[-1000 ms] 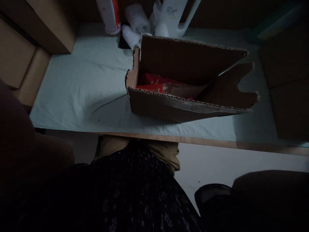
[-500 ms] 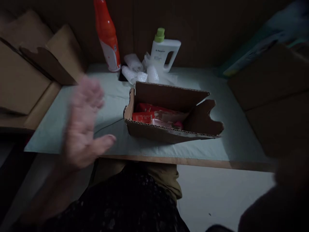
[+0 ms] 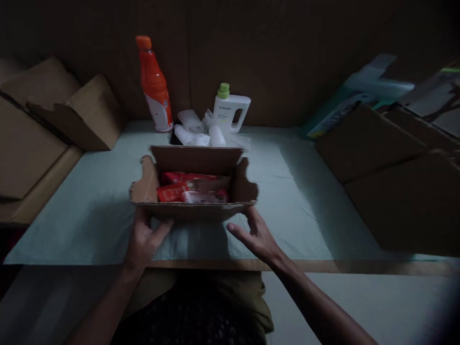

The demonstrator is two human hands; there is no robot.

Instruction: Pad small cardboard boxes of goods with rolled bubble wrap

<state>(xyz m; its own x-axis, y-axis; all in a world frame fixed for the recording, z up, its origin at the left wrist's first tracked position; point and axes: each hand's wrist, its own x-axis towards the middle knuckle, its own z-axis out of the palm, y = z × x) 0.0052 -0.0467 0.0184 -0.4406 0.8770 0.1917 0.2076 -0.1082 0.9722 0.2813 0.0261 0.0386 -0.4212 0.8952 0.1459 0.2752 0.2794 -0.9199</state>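
Note:
An open cardboard box (image 3: 201,211) with notched end walls stands near the front of the table, its long side facing me. Red and pink packets (image 3: 194,188) lie inside it. At the box's left end is my left hand (image 3: 143,239), its fingers round the side and out of sight, its thumb along the front wall. My right hand (image 3: 257,235) grips the right end in the same way, fingers partly hidden behind the corner and thumb in front, a little off the cardboard.
Behind the box stand an orange bottle (image 3: 155,91) and a white jug with a green cap (image 3: 230,110). Bubble-wrapped items (image 3: 196,132) lie before them. Cardboard boxes flank the table (image 3: 283,191) at left (image 3: 32,139) and right (image 3: 406,201); a teal bottle (image 3: 338,105) leans at right.
Both hands have come in to the ends of the cardboard box. The box has turned from a slant to face me squarely and sits further left in view.

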